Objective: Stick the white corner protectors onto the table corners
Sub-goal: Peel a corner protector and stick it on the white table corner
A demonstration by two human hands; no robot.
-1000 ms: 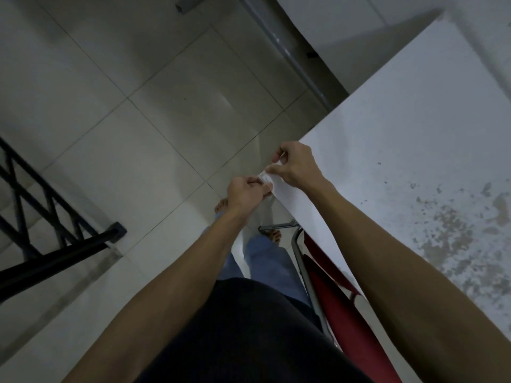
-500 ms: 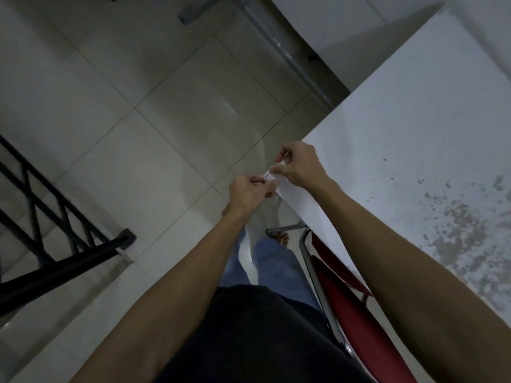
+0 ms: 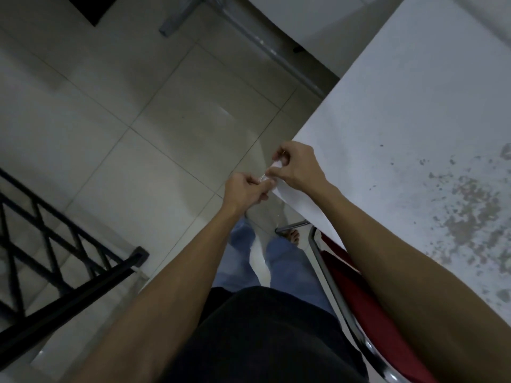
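Observation:
The white table [image 3: 409,128] fills the right side, its near-left corner right under my hands. A small white corner protector [image 3: 276,165] shows between my fingers at that corner, mostly hidden. My right hand [image 3: 297,168] rests over the corner with fingertips pinched on the protector. My left hand [image 3: 244,189] sits just left of the corner, off the table edge, its fingers closed on a thin pale strip [image 3: 263,176] at the protector's side. Whether the protector touches the corner is hidden.
A red chair with a chrome frame [image 3: 343,288] stands tucked under the table edge beside my legs. A black metal railing [image 3: 69,272] runs at the lower left. Pale floor tiles [image 3: 166,111] lie below. The tabletop has a worn, speckled patch [image 3: 464,205] at the right.
Both hands stay at the table corner; the fingers have shifted slightly, and the white protector shows a bit more between my right fingers. The camera has tilted a little.

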